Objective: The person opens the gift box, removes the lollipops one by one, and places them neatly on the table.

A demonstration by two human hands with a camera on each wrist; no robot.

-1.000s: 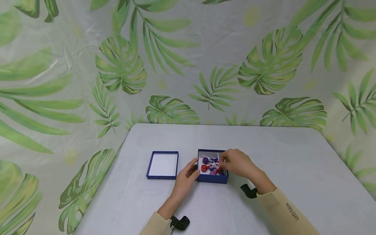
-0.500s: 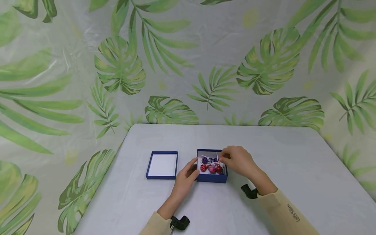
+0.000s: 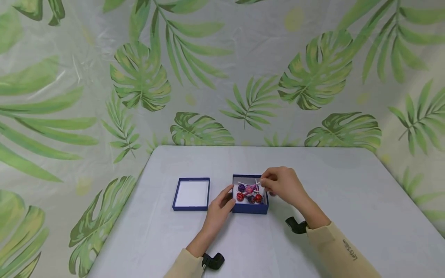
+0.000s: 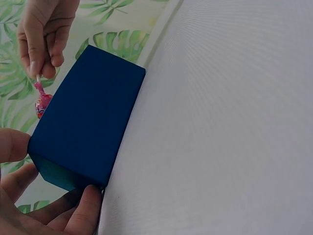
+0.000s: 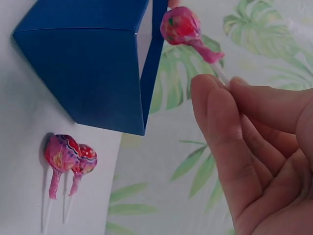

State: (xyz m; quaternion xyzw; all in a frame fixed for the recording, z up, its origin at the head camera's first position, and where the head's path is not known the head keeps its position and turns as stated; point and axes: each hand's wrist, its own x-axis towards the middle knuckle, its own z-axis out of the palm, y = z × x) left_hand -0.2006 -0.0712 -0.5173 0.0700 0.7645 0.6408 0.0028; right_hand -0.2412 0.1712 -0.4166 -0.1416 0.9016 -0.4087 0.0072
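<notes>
A lollipop in a pink wrapper [image 5: 180, 25] sits in the upper middle of the right wrist view, round head toward the upper left, white stick slanting down to the right; the right hand [image 5: 259, 152] pinches that stick between thumb and fingers. In the head view, right of centre in the lower half, an open blue box [image 3: 250, 209] with a pale interior stands on its base, and the left hand [image 3: 218, 211] touches its left side. Red lollipops [image 3: 240, 197] and purple lollipops [image 3: 241, 188] lie inside. Two pink lollipops [image 5: 60, 152] lie close together just beside the box, lower left of the right wrist view.
</notes>
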